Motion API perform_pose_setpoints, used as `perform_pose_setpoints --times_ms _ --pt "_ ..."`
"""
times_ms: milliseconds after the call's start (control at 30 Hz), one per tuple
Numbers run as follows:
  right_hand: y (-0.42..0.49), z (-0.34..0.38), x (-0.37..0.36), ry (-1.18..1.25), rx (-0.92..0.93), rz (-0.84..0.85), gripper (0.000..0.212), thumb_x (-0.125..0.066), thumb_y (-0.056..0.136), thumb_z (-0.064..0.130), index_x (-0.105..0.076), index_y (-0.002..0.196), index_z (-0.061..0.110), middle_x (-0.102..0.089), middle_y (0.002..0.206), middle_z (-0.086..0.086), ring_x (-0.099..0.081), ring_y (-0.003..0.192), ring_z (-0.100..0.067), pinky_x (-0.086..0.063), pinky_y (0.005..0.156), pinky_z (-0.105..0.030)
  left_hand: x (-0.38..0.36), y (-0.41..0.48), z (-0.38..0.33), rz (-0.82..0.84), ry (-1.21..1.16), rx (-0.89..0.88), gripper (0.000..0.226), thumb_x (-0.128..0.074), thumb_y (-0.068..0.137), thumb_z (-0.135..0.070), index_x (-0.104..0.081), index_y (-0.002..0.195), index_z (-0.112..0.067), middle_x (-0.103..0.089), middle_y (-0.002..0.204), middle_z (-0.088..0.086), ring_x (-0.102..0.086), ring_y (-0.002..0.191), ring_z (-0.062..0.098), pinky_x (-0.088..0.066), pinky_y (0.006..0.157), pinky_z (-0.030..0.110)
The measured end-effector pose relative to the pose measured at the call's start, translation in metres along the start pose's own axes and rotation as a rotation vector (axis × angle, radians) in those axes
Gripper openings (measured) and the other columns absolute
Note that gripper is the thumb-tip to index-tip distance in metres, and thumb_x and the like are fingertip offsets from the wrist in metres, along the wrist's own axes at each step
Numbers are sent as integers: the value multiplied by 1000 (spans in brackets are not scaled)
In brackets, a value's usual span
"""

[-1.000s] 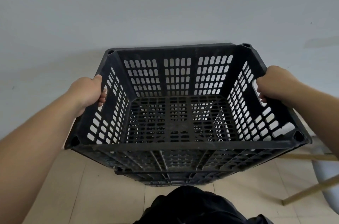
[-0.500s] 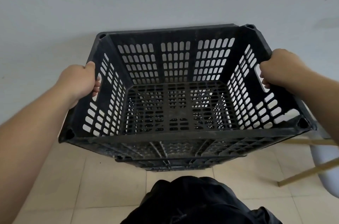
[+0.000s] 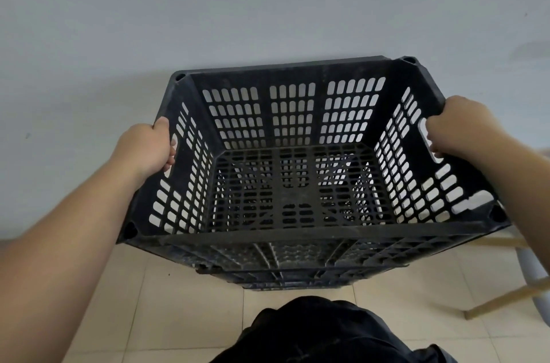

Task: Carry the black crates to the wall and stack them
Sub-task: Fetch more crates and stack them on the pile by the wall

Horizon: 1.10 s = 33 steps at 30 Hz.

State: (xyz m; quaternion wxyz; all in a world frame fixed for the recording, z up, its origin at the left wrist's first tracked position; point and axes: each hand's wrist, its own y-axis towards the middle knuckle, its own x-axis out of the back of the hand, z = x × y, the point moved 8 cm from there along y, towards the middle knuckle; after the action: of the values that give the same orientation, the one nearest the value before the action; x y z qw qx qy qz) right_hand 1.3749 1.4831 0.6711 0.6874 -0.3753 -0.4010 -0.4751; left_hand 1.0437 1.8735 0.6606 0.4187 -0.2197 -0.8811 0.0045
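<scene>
Head view is showing the black crate (image 3: 297, 233) hanging close to the wall (image 3: 268, 5), above another crate (image 3: 282, 282) peeking out beneath. The left hand (image 3: 145, 148) and right hand (image 3: 458, 127) are gripping its side handles; carrying looks done, while seating and letting go are pending.

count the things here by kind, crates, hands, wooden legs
crates: 2 (held crate, lower crate under it; any more hidden)
hands: 2 (left hand, right hand, both gripping the held crate)
wooden legs: 2
total: 6
</scene>
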Motion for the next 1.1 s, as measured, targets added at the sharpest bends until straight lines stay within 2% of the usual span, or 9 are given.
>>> perform_pose_setpoints --times_ms 100,233,333,500,633,733,867,967,1100 --pt "4 4 2 -1 27 17 13 -57 86 2 -64 78 -5 -69 83 -25 -67 68 -33 -57 62 -35 1 -1 1 -9 -1 3 59 -32 108 -41 -70 93 3 -70 79 14 -62 64 26 -49 61 34" --pt "5 4 3 -61 34 55 13 -62 68 -5 -67 78 -9 -72 80 -24 -72 74 -39 -63 73 -50 -2 -6 4 -11 -18 21 58 -33 108 -41 -70 93 2 -72 82 16 -64 66 26 -48 60 33" --pt "0 3 1 -40 44 55 11 -60 79 -2 -68 83 -8 -72 82 -22 -71 77 -38 -62 74 -45 0 -7 3 -8 -16 21 58 -33 108 -41 -69 93 2 -73 83 16 -65 66 27 -49 60 33" --pt "4 -10 -1 52 23 81 17 -61 74 0 -68 89 -3 -75 77 -19 -73 79 -36 -61 78 -46 -1 -13 2 -13 22 20 60 -33 108 -43 -69 92 1 -74 83 16 -68 70 29 -54 69 38" --pt "-3 -7 1 32 36 71 13 -60 74 -5 -65 86 -5 -71 77 -21 -65 69 -34 -48 54 -30 7 -15 -2 -56 211 -21 59 -31 102 -48 -67 91 -3 -75 87 15 -68 79 35 -51 78 43" --pt "-7 -6 2 104 39 97 15 -55 79 2 -62 91 -4 -72 75 -19 -69 69 -35 -54 59 -32 13 -26 -9 -174 322 -119 47 -41 102 -43 -57 120 -2 -65 112 15 -57 95 36 -44 80 45" --pt "-29 -14 9 114 62 79 26 -53 92 15 -53 115 4 -63 90 -15 -61 73 -29 -45 57 -30 8 -42 -27 -196 497 -322 58 -55 99 -35 -41 148 -7 -44 146 22 -45 131 44 -40 106 59" --pt "-58 -20 14 42 72 34 45 -54 92 17 -46 135 6 -61 109 -19 -59 86 -34 -43 64 -34 -11 -55 -45 -99 638 -424 61 -57 97 -39 -43 151 -15 -37 155 17 -35 143 40 -32 115 60" --pt "-109 -21 28 5 34 -53 61 -55 91 19 -38 149 8 -50 139 -21 -54 117 -40 -48 92 -43 -58 -95 -88 221 532 -592 59 -51 101 -48 -46 152 -19 -33 162 11 -35 147 34 -32 117 54"
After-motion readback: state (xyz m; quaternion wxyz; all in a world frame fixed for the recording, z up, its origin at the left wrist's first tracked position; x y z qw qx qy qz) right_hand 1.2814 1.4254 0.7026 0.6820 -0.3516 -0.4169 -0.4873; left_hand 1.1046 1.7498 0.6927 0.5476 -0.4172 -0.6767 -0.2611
